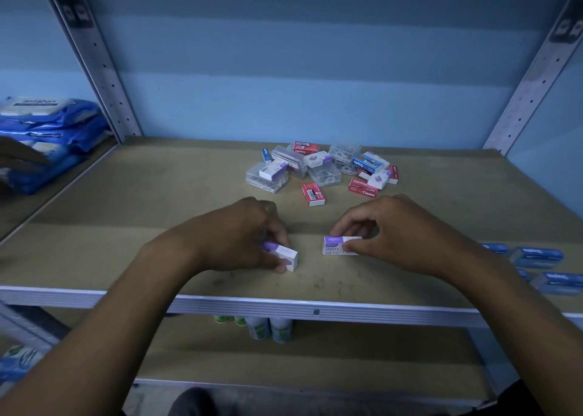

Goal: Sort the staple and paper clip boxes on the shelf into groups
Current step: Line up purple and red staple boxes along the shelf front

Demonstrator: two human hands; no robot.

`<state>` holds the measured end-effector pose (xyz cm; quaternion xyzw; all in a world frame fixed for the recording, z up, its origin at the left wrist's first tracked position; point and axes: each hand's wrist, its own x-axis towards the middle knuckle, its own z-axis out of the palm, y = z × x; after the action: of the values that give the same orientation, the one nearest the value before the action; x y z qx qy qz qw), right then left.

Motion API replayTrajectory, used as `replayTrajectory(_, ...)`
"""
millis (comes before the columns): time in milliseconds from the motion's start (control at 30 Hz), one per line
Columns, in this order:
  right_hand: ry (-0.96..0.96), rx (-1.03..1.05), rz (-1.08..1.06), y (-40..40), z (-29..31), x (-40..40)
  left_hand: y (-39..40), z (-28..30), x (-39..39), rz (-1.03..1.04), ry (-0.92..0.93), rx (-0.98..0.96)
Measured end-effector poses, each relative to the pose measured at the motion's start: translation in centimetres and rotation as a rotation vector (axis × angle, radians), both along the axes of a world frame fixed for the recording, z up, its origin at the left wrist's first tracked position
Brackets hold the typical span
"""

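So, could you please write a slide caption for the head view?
Left hand and right hand each hold a purple-and-white staples box on the shelf, before the unsorted pile.

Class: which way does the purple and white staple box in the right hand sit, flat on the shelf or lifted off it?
Flat. The box rests on the shelf, label up, with the right hand pinching it.

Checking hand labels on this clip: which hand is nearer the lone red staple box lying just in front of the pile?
Left, narrowly. The left hand sits just below-left of the red staple box; the right hand lies further off, below-right.
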<state>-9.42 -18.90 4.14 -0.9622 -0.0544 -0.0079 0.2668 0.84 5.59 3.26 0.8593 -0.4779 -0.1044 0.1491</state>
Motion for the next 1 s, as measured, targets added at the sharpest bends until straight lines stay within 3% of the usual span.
replayTrajectory(233,0.059,0.066,0.072,0.9,0.2,-0.7,0.2,0.4,-1.2,0.092,0.031,0.014)
replayTrajectory(867,0.17,0.098,0.114,1.7,0.4,-1.6,0.5,0.6,-2.0,0.104,0.056,0.058)
replayTrajectory(1000,0.038,0.228,-0.031,0.7,0.8,-1.3,0.6,0.9,-1.9,0.141,0.109,0.024)
